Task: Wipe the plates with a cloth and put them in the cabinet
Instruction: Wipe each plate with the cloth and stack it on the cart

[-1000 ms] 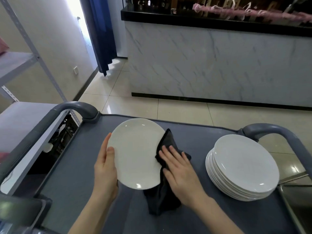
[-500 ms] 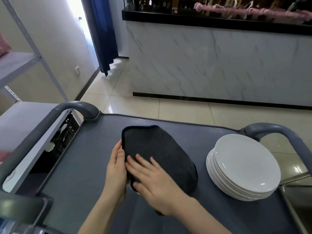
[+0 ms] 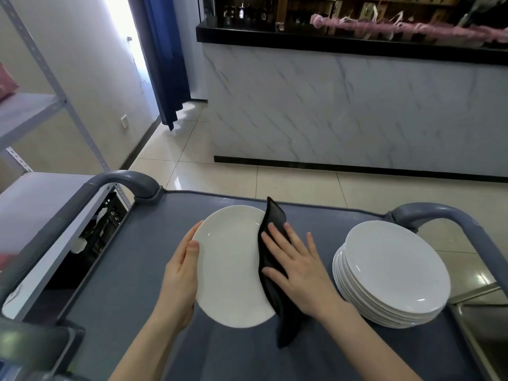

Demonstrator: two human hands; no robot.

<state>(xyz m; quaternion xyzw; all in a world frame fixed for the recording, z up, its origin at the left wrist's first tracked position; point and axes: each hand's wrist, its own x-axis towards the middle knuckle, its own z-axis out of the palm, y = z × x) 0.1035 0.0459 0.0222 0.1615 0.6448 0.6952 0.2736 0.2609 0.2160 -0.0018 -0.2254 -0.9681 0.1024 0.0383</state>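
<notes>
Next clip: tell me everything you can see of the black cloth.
The black cloth looks like soft, matte fabric, bunched into one long fold. It runs along the right edge of the white plate. Its upper corner stands up past the rim and its lower end lies on the grey cart top. The right hand presses on its middle with straight, spread fingers and hides part of it. Nothing else visibly touches it.

A white marble-patterned bar front (image 3: 357, 111) under a black top (image 3: 330, 41) spans the far side. Glossy cream floor tiles (image 3: 288, 182) run to a pale wall (image 3: 90, 64) with a socket (image 3: 124, 121). A dark blue curtain (image 3: 167, 64) hangs beside bright daylight (image 3: 123, 20). A grey metal shelving rack (image 3: 30, 108) stands at left.
</notes>
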